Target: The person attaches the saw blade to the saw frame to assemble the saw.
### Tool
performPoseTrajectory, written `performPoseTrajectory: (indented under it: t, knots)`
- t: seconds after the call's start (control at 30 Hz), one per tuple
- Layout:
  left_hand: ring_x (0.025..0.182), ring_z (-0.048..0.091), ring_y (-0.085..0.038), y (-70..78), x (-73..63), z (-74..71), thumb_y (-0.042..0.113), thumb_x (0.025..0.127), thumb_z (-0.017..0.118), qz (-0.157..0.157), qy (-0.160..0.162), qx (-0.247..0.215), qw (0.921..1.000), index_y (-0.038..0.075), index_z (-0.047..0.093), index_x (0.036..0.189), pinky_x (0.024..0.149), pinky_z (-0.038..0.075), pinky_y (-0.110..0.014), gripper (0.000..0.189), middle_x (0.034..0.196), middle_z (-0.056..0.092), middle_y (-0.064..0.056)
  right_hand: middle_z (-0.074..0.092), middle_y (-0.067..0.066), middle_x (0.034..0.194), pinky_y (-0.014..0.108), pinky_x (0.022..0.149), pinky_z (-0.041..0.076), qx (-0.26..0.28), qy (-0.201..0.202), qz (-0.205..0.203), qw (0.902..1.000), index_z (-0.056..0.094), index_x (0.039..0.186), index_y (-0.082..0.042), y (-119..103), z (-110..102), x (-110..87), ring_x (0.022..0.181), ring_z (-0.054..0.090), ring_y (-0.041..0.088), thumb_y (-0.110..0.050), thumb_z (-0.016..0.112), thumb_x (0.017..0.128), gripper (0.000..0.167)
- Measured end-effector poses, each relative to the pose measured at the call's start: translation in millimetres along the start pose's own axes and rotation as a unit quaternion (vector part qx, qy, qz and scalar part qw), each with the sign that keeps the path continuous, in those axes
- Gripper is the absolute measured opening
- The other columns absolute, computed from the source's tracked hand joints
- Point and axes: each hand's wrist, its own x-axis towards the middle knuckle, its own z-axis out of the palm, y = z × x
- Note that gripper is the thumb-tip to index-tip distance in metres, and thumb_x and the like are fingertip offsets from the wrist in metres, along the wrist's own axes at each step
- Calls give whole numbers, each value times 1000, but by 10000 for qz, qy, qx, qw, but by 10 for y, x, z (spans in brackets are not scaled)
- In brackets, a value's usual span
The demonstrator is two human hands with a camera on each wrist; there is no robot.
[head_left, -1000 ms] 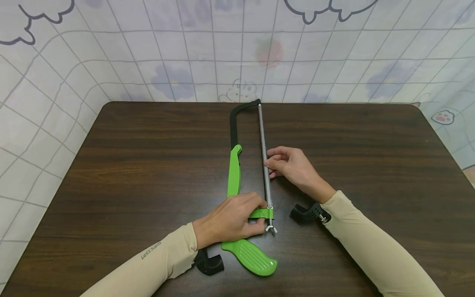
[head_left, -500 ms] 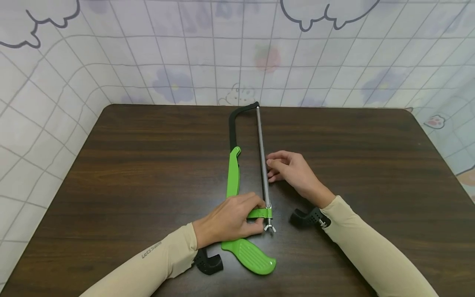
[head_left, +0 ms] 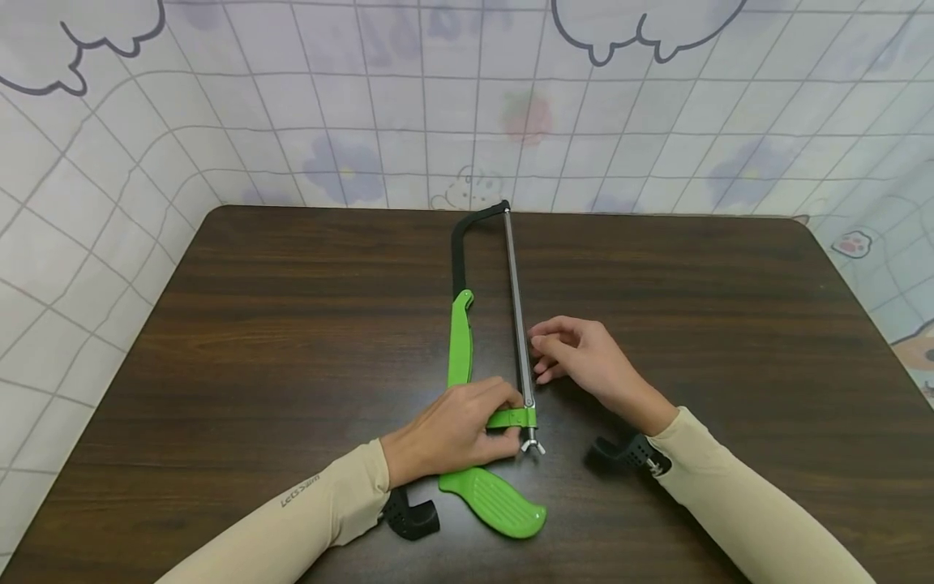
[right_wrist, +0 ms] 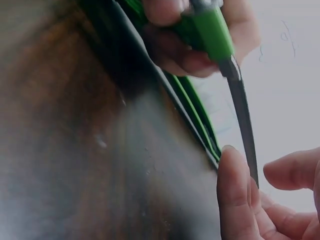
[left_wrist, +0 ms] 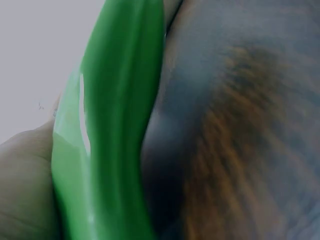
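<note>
A hacksaw [head_left: 460, 341] with a green and black frame lies lengthwise in the head view, its narrow grey blade [head_left: 517, 316] on the right side. My left hand [head_left: 456, 426] grips the frame near the handle, thumb and fingers around the green blade holder [head_left: 513, 418]. Just below that holder sits a silver wing nut [head_left: 533, 446]. Beside the blade's lower half, my right hand [head_left: 584, 357] has loosely bent fingers and holds nothing. The right wrist view shows its thumb [right_wrist: 295, 170] apart from the fingers, close to the blade. The green handle [left_wrist: 115, 110] fills much of the left wrist view.
The dark wooden table [head_left: 306, 308] carries the saw, whose black far end reaches the back edge. Behind rises a pale gridded wall covering [head_left: 394, 105]. A black wrist mount [head_left: 412, 517] hangs under the left wrist, another mount [head_left: 620, 454] under the right.
My right hand has come off the blade and slid down along it, slightly to the right. My left hand keeps its grip on the saw. The head view has tilted slightly.
</note>
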Motion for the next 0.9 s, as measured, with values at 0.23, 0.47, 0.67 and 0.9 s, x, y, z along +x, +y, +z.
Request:
performPoseTrajectory:
  t: [0.23, 0.47, 0.67, 0.9]
  knots:
    - [73, 49, -2, 15, 7, -4, 11, 89, 69, -201, -52, -124, 9997, 14, 65, 103, 65, 41, -11, 15, 91, 62, 5, 69, 19, 108, 34, 75, 63, -147, -134, -33, 9998, 63, 130, -1, 37, 22, -160, 81, 71, 19, -23, 59, 105, 34]
    - [73, 49, -3, 9, 14, 4, 11, 90, 68, -214, -35, -223, 9995, 14, 65, 106, 66, 41, -11, 16, 91, 62, 4, 67, 18, 96, 36, 71, 63, -236, -492, -269, 9981, 66, 119, 2, 90, 34, -360, 75, 71, 20, -26, 58, 106, 32]
    - [74, 48, -3, 20, 26, 2, 11, 91, 68, -213, -3, -246, 9995, 14, 65, 106, 67, 41, -11, 16, 91, 62, 4, 65, 19, 92, 38, 67, 62, -186, -858, -510, 9948, 66, 107, 3, 149, 45, -485, 71, 70, 19, -25, 54, 108, 30]
    - [74, 48, -4, 27, 31, -5, 10, 92, 67, -254, -36, -376, 9990, 13, 65, 107, 66, 40, -12, 16, 90, 60, 4, 65, 19, 87, 39, 64, 62, -253, -1198, -659, 9903, 67, 101, 1, 166, 67, -563, 68, 69, 18, -23, 54, 108, 28]
